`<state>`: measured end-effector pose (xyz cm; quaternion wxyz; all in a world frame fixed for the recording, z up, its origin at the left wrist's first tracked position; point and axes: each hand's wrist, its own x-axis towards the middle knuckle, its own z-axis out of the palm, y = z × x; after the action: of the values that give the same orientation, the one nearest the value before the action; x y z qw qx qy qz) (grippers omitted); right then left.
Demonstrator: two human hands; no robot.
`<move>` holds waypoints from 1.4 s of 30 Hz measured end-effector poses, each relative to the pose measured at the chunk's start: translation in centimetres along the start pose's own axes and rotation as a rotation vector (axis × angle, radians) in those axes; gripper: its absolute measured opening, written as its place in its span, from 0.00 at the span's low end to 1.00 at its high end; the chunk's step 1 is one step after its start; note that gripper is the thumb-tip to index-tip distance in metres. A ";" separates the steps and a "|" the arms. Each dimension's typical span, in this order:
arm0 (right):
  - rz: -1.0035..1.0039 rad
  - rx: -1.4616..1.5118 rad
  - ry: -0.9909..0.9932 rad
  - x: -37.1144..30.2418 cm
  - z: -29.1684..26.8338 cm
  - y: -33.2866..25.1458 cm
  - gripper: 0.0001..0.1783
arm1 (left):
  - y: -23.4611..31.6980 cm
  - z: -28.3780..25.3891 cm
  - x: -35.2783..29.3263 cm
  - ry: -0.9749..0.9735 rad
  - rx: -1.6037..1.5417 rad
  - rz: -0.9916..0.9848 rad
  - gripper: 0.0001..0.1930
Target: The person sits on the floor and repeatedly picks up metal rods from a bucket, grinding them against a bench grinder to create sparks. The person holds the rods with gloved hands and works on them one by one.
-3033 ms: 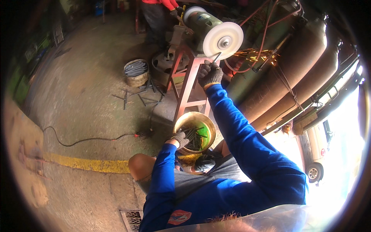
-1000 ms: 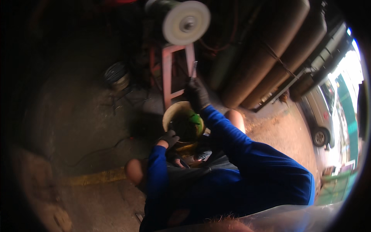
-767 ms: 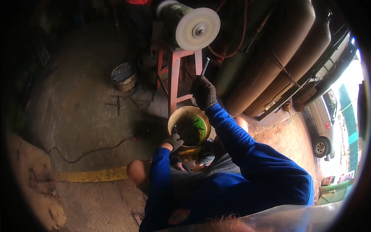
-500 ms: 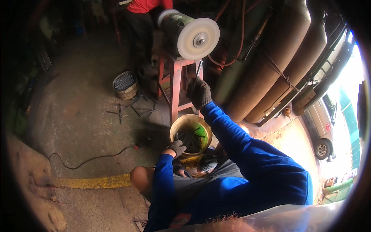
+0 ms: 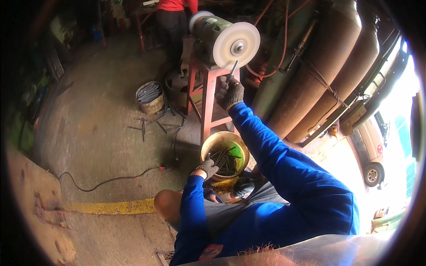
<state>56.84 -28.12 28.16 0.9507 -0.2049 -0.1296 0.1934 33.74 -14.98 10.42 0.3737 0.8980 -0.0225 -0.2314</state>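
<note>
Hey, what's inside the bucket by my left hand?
The bucket holds a loose pile of dark rods, and a bright green patch shows inside on the right. The rods hide whatever lies beneath them, and your left hand covers part of the left rim.

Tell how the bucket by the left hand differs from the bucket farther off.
The near bucket shows a bright green patch inside; the far bucket shows none. Rods lie loosely crossed below the rim in the near bucket; in the far bucket they lie packed side by side near the rim. Both hold dark rods.
</note>
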 end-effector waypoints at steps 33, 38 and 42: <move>-0.729 -1.552 0.100 -0.6 -2.5 -2.7 0.04 | -0.1 0.8 1.1 -0.059 0.047 -0.029 0.25; -0.836 -1.651 -0.058 -0.8 -0.9 -3.1 0.03 | 0.0 1.0 1.1 -0.010 0.045 -0.008 0.26; -0.546 -0.985 -0.281 -2.0 2.1 -2.7 0.08 | 1.2 0.1 0.1 -0.023 0.058 -0.039 0.26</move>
<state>55.23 -30.54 30.92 0.7324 -0.5546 -0.3776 -0.1164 33.94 -15.91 11.19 0.3425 0.9060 -0.0159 -0.2481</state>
